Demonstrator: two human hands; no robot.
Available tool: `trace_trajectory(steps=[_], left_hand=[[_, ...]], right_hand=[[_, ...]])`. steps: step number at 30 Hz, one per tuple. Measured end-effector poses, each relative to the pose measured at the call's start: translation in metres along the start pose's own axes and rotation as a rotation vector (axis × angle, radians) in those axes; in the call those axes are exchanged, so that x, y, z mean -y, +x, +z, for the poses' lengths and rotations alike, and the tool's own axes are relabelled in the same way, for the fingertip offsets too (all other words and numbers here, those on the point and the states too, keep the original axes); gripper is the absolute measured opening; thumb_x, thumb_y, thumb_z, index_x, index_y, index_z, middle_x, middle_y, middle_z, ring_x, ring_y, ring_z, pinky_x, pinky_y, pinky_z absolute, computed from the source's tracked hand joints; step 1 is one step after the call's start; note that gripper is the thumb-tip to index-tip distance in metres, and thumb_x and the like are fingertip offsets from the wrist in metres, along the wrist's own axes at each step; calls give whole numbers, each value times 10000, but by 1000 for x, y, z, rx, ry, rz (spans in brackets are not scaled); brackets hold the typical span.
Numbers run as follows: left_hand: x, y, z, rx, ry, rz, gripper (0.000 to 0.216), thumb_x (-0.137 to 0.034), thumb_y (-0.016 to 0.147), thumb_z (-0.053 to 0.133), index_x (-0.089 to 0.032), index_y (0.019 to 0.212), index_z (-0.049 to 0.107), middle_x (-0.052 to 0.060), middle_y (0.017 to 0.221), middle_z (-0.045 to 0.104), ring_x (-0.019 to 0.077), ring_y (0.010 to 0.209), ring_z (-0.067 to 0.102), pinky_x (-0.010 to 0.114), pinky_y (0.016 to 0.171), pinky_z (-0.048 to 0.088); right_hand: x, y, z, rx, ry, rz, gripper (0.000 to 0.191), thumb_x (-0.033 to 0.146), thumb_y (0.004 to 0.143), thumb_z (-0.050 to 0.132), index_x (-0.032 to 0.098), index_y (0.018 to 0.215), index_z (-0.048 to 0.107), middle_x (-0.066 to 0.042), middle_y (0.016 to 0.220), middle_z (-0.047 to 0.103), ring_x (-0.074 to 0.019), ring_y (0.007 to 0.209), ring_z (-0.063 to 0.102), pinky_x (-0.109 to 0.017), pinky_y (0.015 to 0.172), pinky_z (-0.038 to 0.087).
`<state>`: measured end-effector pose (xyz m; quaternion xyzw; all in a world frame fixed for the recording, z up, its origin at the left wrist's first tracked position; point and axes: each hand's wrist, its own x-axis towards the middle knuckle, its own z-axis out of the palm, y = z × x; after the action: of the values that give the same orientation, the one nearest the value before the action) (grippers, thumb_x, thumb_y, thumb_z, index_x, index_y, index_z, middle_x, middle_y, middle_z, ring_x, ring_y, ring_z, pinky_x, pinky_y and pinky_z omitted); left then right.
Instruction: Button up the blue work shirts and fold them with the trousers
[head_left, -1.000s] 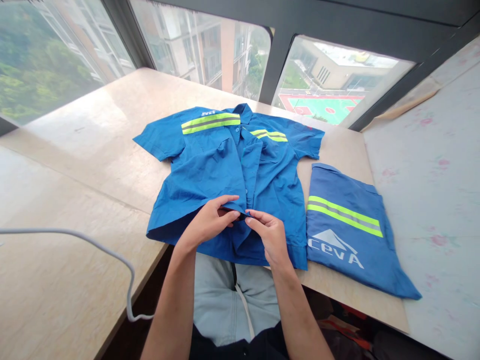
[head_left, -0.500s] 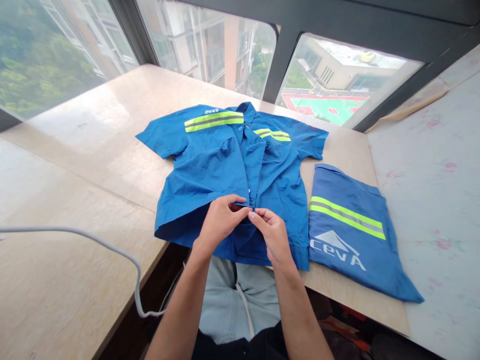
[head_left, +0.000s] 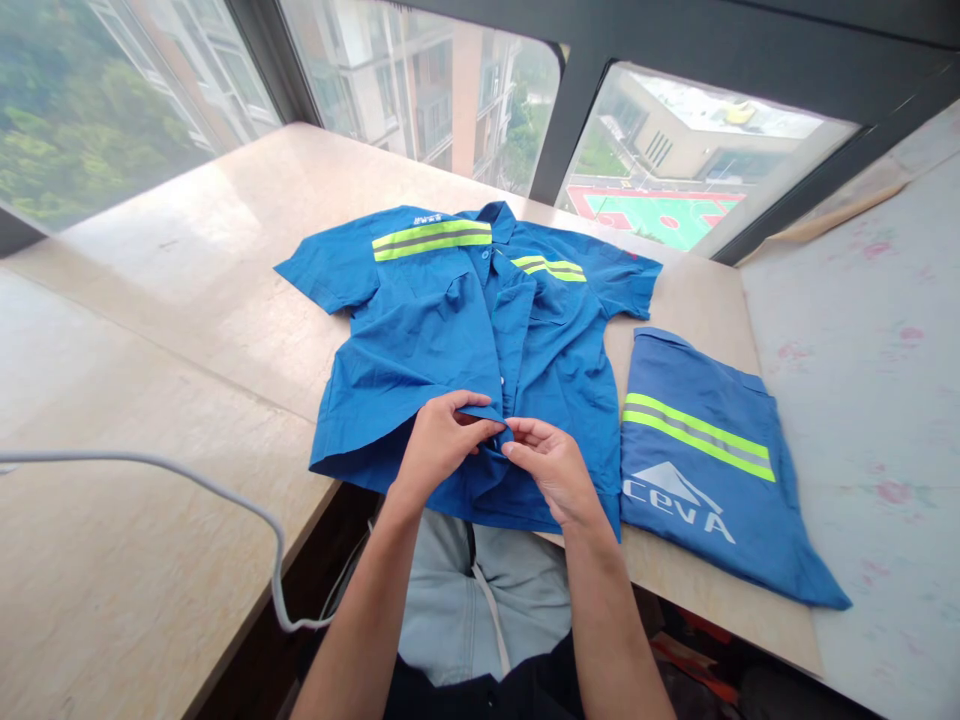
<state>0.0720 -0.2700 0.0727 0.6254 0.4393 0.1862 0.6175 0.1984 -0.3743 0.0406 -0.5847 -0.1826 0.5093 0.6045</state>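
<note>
A blue short-sleeved work shirt with yellow-green reflective stripes lies front up, its collar toward the window. My left hand pinches the lower front edge, lifting that hem off the layer below. Close beside it, the thumb and fingers of my right hand are closed on the front placket near the hem. A pale button shows on the placket just above my fingers; the fingertips partly hide the cloth between the hands.
To the right lies a folded blue garment with a reflective stripe and white lettering. A grey cable crosses the left side of the pale ledge. Windows and a flowered wall border the ledge.
My right hand has shifted slightly right, opening a small gap between the fingertips of both hands. My left hand keeps its hold on the hem. The view has moved a little.
</note>
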Motion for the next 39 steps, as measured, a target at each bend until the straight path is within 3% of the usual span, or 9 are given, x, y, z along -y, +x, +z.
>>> trace_trajectory(steps=[3,6,14,19,21,23,26,29,39], left_hand=[[5,-4,4,-61,-24,-7,401,-321,696,746,-154,1058,701,20,699,733,150,532,650,238,510,533],[12,-11,8,-117,-139,-41,465,-327,689,752,-148,1110,675,32,767,742,188,657,701,256,549,569],[40,-30,17,-91,-383,40,684,-319,703,771,-141,1309,509,94,1013,740,232,955,715,347,851,583],[40,-48,29,-439,-2,227,584,-325,793,718,-190,1318,501,61,993,714,194,914,686,357,880,544],[38,-56,33,-614,163,315,433,-320,817,699,-204,1212,562,41,943,700,182,885,667,345,866,530],[35,-62,34,-682,257,372,199,-314,835,678,-204,991,621,26,861,681,170,827,647,311,799,518],[32,-64,32,-567,284,357,152,-329,870,630,-201,787,643,21,782,665,153,738,610,271,691,483],[30,-61,26,-464,215,283,190,-358,883,606,-203,867,715,23,806,689,139,678,581,257,637,463],[23,-56,23,-423,262,206,190,-327,833,624,-197,758,741,4,670,670,129,587,534,248,599,428]], right_hand=[[1,-1,4,-18,-38,-33,362,277,588,837,196,929,747,-41,894,756,-187,827,685,-298,767,547],[1,-2,8,-34,-60,-62,329,279,600,814,194,910,744,-44,886,753,-190,833,685,-295,760,549],[-1,-4,13,-105,-74,-122,279,265,644,773,189,909,731,-43,883,747,-181,831,686,-294,778,544],[-2,-10,21,-146,-159,-202,211,265,720,715,189,916,723,-44,893,741,-186,832,684,-306,785,547],[-1,-13,26,-181,-197,-234,200,271,741,700,187,921,719,-47,906,738,-192,846,682,-318,809,548],[1,-16,30,-210,-235,-261,181,271,761,683,190,920,716,-47,915,735,-193,851,680,-324,821,547],[2,-21,35,-247,-288,-313,158,268,786,659,198,915,718,-50,939,732,-199,873,674,-331,841,543],[0,-23,37,-256,-332,-379,149,265,799,648,203,913,723,-53,948,730,-204,891,667,-334,855,538],[0,-26,38,-234,-479,-503,113,202,816,620,212,883,711,-39,897,720,-190,856,661,-317,833,522]])
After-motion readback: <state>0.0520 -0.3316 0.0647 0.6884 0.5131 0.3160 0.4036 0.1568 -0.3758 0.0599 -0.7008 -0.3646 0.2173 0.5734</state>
